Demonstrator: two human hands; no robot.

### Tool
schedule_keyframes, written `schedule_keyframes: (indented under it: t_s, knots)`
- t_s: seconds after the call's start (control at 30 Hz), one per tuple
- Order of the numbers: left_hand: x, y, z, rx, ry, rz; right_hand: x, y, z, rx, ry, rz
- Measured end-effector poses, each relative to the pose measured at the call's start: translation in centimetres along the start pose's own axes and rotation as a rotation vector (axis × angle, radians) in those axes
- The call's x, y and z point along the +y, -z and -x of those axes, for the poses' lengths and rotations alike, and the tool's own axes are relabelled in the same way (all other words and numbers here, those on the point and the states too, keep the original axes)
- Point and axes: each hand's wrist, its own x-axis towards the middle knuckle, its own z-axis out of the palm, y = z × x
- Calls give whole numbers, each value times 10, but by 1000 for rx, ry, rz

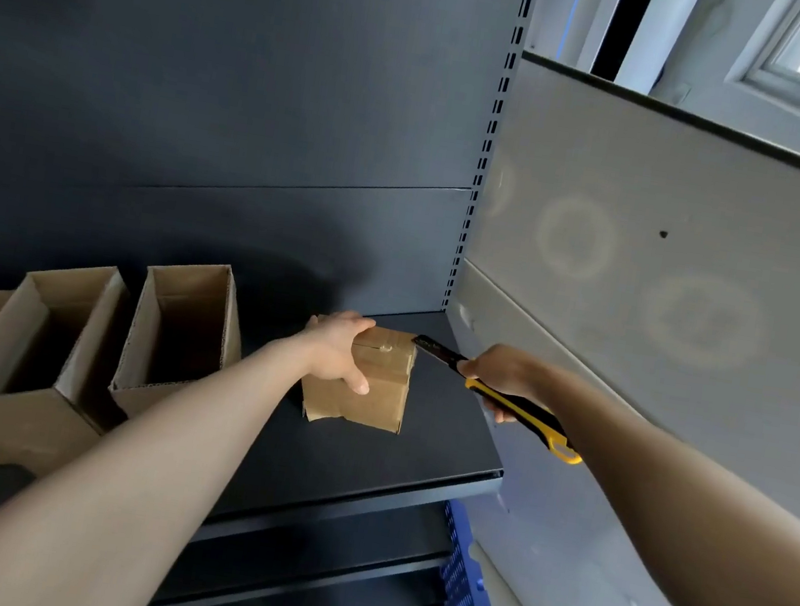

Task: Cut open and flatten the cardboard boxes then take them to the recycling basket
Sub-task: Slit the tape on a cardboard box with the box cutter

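Grips a yellow and black knife (517,408) in the right hand (501,377), blade tip at the top edge of the small shut box (363,396). Clasps that box from above with the left hand (336,353), on the dark shelf (415,466). Further left, two open boxes (182,322).

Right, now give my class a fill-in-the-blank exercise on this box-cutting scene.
The left hand grips the small closed brown cardboard box on a dark metal ____.
The right hand holds a utility knife with a black and ____ handle.
The tall brown cardboard box left of the small one is ____ on top.
Missing words: shelf, yellow, open.
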Motion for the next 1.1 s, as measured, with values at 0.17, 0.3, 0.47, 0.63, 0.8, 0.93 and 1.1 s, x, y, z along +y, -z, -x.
schedule_keyframes:
  t_s: [0.17,0.3,0.47,0.63,0.8,0.93,1.1]
  knots:
    - [-1,-2,-1,18,9,9,6,-3,-2,-23,-24,-48]
    - [-5,-5,-5,26,13,13,8,-8,-5,-112,-60,-123]
    - [-6,-4,-6,25,32,10,14,-13,-8,-115,-65,-156]
    - [-3,-3,-5,19,41,0,11,-15,-9,-188,-56,-136]
    - [-3,-3,-5,5,33,15,13,-5,-10,-251,-51,-100]
    - [-4,-4,-5,11,26,20,20,-9,-13,-184,4,-89]
    - [-3,-4,-4,7,12,-42,28,-12,-10,-205,27,-118]
